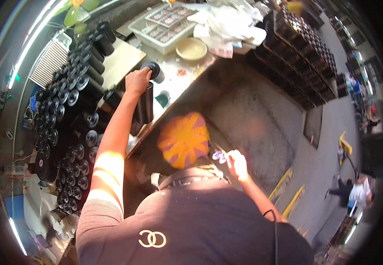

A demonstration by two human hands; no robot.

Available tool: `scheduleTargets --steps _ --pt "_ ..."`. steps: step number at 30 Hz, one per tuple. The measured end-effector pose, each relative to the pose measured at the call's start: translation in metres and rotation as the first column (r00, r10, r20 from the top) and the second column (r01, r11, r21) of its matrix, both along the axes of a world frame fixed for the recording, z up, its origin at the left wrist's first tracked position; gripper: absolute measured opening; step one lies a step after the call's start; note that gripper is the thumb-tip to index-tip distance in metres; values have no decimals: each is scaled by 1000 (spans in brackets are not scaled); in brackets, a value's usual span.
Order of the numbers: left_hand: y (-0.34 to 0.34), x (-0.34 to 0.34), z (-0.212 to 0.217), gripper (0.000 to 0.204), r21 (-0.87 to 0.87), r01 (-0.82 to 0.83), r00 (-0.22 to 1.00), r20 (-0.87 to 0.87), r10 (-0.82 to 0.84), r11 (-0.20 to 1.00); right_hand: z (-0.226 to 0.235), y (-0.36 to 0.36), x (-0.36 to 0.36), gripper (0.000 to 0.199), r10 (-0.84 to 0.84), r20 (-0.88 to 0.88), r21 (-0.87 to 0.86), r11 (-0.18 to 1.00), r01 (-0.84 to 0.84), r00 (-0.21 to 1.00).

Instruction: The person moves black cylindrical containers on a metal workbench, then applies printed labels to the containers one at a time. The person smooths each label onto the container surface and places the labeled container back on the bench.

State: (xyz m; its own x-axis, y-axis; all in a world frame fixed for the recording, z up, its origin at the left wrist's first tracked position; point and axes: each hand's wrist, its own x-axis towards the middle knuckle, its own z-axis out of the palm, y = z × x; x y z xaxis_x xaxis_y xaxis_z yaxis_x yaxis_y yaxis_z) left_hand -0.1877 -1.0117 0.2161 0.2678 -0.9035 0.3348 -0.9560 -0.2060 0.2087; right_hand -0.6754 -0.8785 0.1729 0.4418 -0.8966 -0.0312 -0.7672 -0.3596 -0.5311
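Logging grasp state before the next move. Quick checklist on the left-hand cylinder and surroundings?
1. Left hand closed over the top of the black cylinder: ok.
2. Black cylinder upright at the table edge: ok.
3. Room around the grip: not ok, a second cylinder lies right beside the hand.
4. Right hand free: not ok, it holds a small purple item.
5. Cylinder base seated on the table: cannot tell, it is in shadow.
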Motion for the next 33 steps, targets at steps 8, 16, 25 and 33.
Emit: scheduleTargets --steps 8,16,25,33 --pt "-132 30 -69 24 321 -75 995 85 50 944 -22 -118 -68 7 -55 -5 46 997 55 998" --pt "-118 23 -77 44 138 -164 985 75 155 977 -33 -167 -64 8 -171 137 198 970 142 976" --pt "-51 41 -91 11 98 -119 990 -70 126 988 9 -169 15 9 -142 286 196 977 88 948" --pt "-18 15 -20 31 37 -75 981 -179 81 996 120 -178 78 11 144 312 19 987 -158 939"
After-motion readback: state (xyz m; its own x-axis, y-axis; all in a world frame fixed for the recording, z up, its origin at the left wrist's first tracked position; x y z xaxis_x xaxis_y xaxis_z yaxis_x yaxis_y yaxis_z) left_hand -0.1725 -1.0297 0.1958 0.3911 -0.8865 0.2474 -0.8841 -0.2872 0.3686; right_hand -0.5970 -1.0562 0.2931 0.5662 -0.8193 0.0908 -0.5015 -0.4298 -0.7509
